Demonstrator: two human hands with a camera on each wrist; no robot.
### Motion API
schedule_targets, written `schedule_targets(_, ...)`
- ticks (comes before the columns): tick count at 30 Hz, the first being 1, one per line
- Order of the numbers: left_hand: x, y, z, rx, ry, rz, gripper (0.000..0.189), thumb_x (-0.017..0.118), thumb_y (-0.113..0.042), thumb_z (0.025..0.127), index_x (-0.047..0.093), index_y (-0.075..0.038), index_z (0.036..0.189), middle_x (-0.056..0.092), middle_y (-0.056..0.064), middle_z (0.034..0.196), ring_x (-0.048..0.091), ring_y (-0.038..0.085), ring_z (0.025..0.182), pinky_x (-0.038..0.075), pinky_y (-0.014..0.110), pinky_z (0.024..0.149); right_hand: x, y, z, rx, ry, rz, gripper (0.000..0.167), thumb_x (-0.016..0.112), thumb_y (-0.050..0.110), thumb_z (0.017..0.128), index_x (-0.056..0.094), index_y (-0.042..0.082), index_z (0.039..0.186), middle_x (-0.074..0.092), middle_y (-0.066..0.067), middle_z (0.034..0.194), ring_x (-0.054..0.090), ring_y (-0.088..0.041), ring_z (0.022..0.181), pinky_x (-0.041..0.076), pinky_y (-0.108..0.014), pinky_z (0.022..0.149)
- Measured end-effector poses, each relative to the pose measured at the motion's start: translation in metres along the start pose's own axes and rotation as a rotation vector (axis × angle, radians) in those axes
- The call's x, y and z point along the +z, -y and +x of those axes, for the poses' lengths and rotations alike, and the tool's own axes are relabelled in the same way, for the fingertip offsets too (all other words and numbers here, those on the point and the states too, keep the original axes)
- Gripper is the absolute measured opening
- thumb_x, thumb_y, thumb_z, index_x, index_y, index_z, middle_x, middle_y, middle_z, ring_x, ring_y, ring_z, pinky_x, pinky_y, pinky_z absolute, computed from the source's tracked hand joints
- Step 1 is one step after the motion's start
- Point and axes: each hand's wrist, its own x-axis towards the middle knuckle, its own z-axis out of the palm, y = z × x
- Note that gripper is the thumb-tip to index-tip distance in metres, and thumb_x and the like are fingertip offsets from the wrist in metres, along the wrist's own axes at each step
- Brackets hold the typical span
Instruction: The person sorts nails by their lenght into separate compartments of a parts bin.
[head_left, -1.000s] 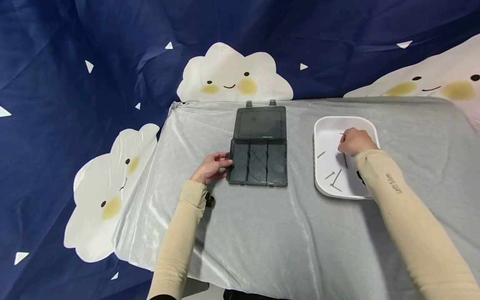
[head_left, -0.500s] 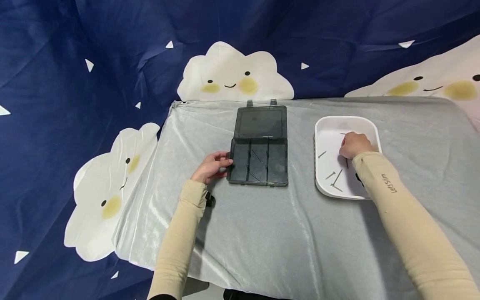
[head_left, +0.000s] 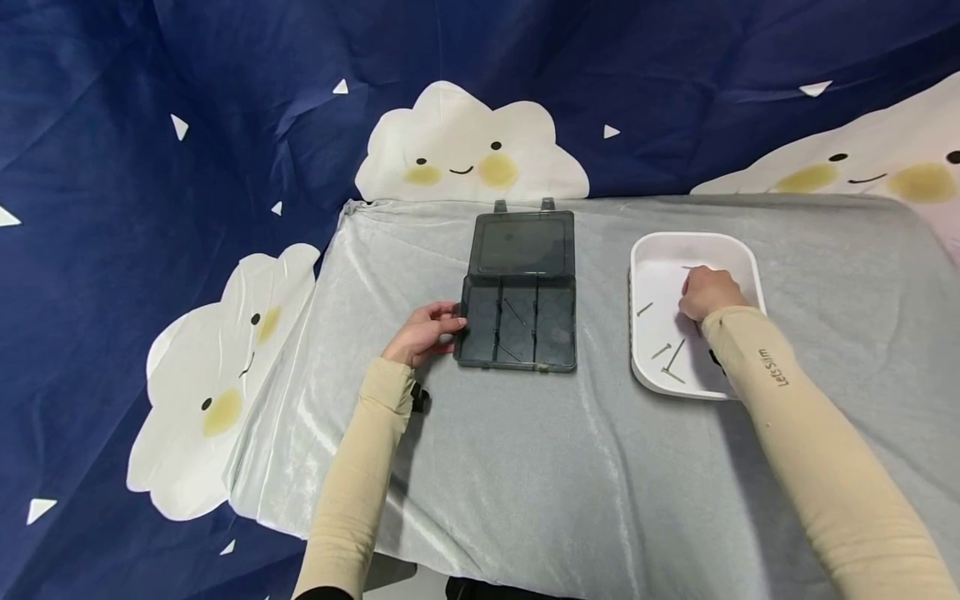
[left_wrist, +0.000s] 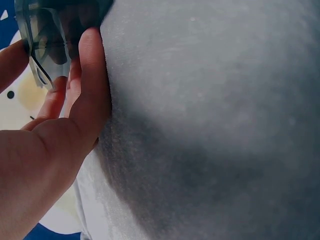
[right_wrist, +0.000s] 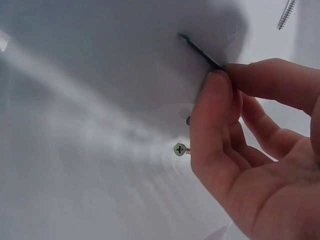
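A dark, see-through compartment box [head_left: 555, 325] lies with its lid up in the middle of the cloth. Two thin dark nails [head_left: 514, 312] rest in its middle column. My left hand [head_left: 422, 333] holds the box's left wall, thumb at the rim; in the left wrist view its fingers [left_wrist: 92, 60] lie on the tinted plastic. Inside the white tray [head_left: 642, 367], my right hand [head_left: 708, 293] pinches a dark nail [right_wrist: 200, 51] between thumb and forefinger. Behind those fingers a Phillips-head screw [right_wrist: 179, 149] and another dark rounded end are partly hidden.
Several silvery screws [head_left: 673, 357] lie loose in the tray, mostly toward its front left. A grey cloth [head_left: 525, 467] covers the table. Behind it hangs a dark blue curtain [head_left: 637, 50] with cloud prints.
My right hand has shifted slightly toward me inside the tray. The dark nail seen lying below it earlier no longer shows in the head view. My left hand stays on the box.
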Motion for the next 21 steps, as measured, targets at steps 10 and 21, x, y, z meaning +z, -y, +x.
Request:
schedule_targets(10, -0.0004, 0.0003, -0.0002, 0.001, 0.002, 0.010, 0.051, 0.065, -0.012, 0.093, 0.046, -0.007, 0.140, 0.057, 0.004, 0.114, 0.057, 0.012, 0.092, 0.053, 0.023, 0.060, 0.0022, -0.0013, 0.0010, 0.006, 0.035, 0.010, 0.031, 0.066, 0.012, 0.074, 0.058, -0.008, 0.096, 0.061, -0.029, 0.092, 0.056, -0.043, 0.084, 0.047, -0.050, 0.071)
schedule_targets(21, -0.0008, 0.0003, 0.0002, -0.001, 0.004, 0.001, 0.051, 0.065, -0.011, 0.093, 0.046, -0.006, 0.140, 0.058, 0.005, 0.115, 0.058, 0.012, 0.091, 0.054, 0.024, 0.060, 0.0012, 0.0001, -0.0027, 0.030, 0.046, 0.012, 0.032, 0.067, 0.015, 0.077, 0.058, -0.006, 0.098, 0.061, -0.027, 0.093, 0.056, -0.040, 0.085, 0.046, -0.050, 0.069)
